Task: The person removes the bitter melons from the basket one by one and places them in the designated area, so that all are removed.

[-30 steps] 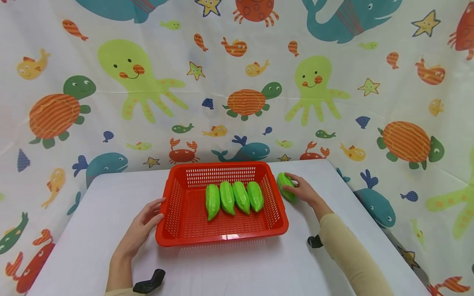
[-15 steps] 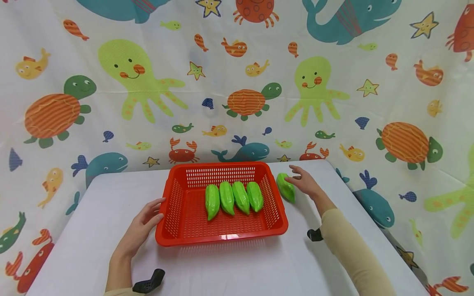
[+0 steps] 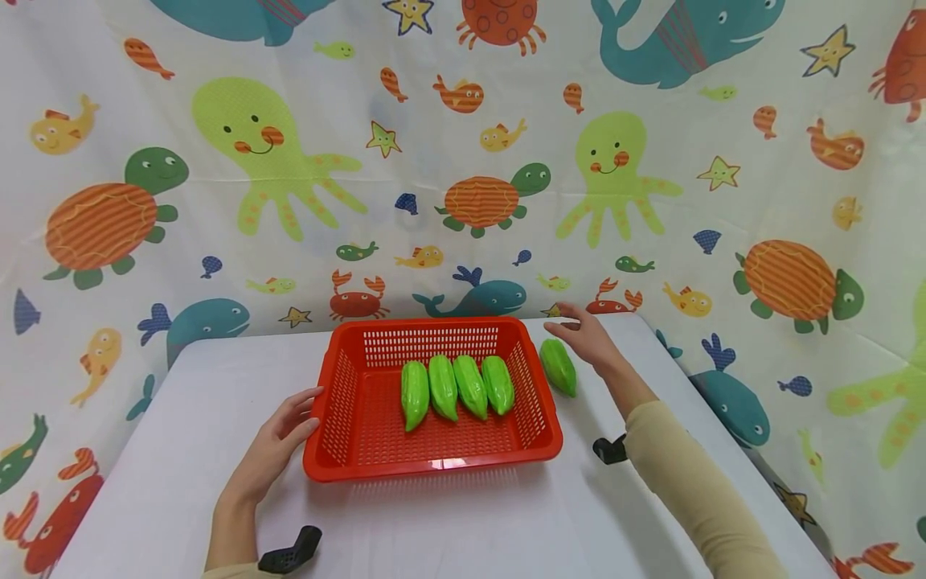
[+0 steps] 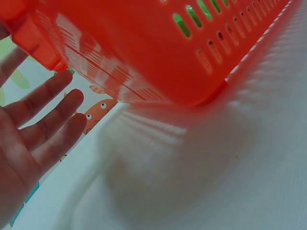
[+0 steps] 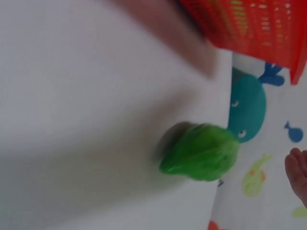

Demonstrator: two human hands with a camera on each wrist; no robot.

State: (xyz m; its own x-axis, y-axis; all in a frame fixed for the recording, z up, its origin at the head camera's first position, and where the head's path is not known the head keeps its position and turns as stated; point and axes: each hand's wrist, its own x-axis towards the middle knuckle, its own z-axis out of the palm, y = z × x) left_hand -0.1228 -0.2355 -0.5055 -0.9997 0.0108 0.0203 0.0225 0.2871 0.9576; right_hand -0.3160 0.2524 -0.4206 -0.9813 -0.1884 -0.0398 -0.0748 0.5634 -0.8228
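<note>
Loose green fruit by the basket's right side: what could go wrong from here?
The loose green fruit might roll: the right hand is near it without holding it, and a nudge could send it over the nearby far edge of the table. The red basket could shift if bumped, since the left hand is at its left rim but its fingers do not look wrapped round it.

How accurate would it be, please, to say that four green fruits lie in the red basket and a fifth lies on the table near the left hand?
Not the left hand: the head view shows the fifth fruit on the table near the right hand; otherwise correct.
</note>
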